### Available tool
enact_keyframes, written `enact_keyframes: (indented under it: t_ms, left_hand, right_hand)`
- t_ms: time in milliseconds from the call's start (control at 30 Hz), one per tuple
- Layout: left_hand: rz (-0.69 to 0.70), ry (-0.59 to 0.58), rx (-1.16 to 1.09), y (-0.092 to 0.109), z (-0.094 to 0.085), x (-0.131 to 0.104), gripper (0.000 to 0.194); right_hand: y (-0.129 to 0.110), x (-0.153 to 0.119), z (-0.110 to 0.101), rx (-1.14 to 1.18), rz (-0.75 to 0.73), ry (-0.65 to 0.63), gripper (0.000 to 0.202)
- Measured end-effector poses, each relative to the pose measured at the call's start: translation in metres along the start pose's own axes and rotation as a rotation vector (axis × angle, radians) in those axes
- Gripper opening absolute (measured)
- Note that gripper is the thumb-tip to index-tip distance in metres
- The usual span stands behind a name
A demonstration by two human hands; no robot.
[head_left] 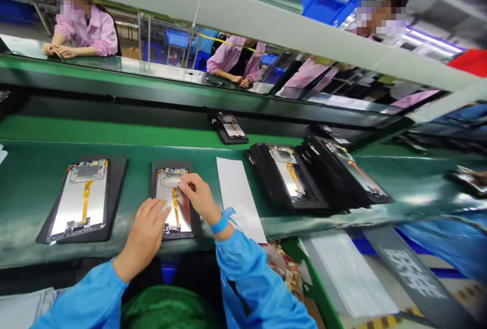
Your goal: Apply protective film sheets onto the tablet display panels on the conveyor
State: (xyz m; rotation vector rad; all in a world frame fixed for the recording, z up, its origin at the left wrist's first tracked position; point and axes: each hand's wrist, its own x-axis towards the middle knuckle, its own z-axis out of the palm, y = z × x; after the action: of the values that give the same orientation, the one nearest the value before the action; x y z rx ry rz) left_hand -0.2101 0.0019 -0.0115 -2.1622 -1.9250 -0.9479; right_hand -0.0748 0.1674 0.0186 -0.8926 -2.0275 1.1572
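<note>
An opened tablet with an orange ribbon cable lies on a black foam pad in front of me. My right hand is over its upper right part, thumb and fingertips pinched together at the circuit board. Whatever sits between those fingertips is too small to make out. My left hand rests at the tablet's left edge, fingers stretched out and holding nothing visible. To the left, a second opened tablet lies on its own dark pad. A blue band circles my right wrist.
A white sheet lies right of the tablet. Farther right are stacked black pads carrying tablets. Another tablet sits on the green belt behind. Below the bench edge stands a green bin. People in pink sit across the line.
</note>
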Motion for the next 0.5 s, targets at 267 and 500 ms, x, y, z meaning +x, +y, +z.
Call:
enact_keyframes:
  t_ms: [267,500]
  left_hand:
    - [-0.053,-0.095,0.063,-0.044,0.017,0.015,0.049]
    - [-0.055,-0.155,0.109,-0.044,0.016,0.019,0.053]
  right_hand:
    - [0.028,0.027,0.026,-0.152,0.067,-0.098,0.012]
    - [0.027,0.028,0.031,-0.189,0.113,-0.132,0.009]
